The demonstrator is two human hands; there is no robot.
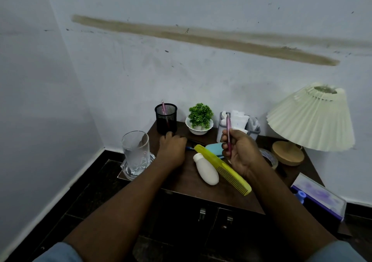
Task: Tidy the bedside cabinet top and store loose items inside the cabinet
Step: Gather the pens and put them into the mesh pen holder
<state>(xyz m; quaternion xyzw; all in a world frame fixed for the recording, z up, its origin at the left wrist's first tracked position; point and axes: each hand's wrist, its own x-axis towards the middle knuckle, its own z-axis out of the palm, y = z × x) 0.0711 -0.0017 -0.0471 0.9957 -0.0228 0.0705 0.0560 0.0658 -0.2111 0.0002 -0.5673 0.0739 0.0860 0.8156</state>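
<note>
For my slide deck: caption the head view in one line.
Right hand holds a pink pen upright; left hand rests by the mesh pen holder on the bedside cabinet.

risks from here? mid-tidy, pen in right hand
1. The glass stands at the left front corner of the cabinet top, near the left hand; pulling that arm back may knock it off.
2. The yellow comb lies with its toothed end near the front edge, just under the right hand holding the pink pen; it may get brushed off.
3. The white bottle lies on its side and might roll.
</note>
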